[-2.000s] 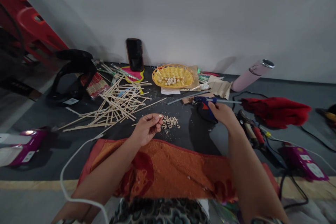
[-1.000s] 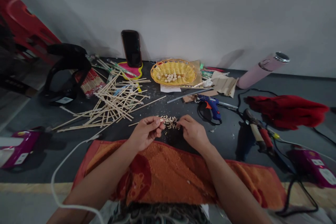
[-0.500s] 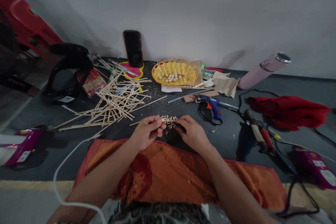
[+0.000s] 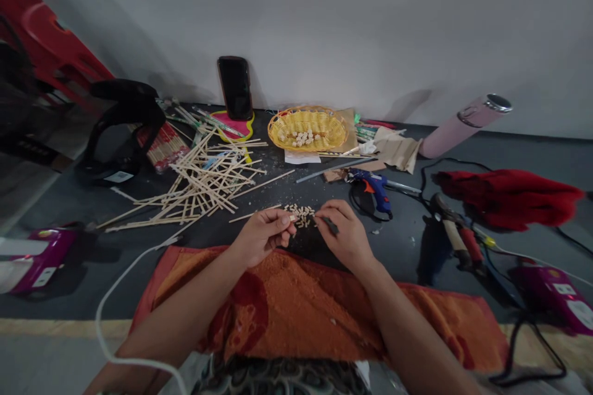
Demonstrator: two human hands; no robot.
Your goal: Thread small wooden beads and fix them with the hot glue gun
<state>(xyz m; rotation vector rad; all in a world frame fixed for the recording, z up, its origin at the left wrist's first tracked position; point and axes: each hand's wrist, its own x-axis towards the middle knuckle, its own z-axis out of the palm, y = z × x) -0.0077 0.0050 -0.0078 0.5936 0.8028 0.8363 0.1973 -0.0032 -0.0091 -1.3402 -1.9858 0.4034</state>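
A short pale wooden piece (image 4: 292, 218) is pinched between thumb and forefinger of the left hand (image 4: 264, 236), centre of frame; whether it is one cut length or several joined is too small to tell. The right hand (image 4: 343, 236), right of centre, is held with fingertips drawn in at the right edge of the pile of short wooden pieces (image 4: 304, 213); whether anything is gripped there cannot be told. The two hands are apart, with the pile lying between and just beyond them on the dark tabletop (image 4: 393, 256).

More small pale pieces (image 4: 303, 138) are held in the yellow woven basket (image 4: 327, 118), upper centre. The blue hot-glue gun (image 4: 380, 194) has been left lying right of centre, untouched, with a grey glue stick (image 4: 324, 172) to its left. Long wooden sticks (image 4: 204, 179) are heaped left of centre. An orange towel (image 4: 315, 315) is spread along the lower centre, under the forearms.

Step in hand, as judged: a single piece is being sorted out of the pile by the right hand while the first is kept ready in the left. For the next move, a fine fingertip pinch on one piece is called for, with neighbours left undisturbed, and a steady left hand so that the small end face can be lined up.
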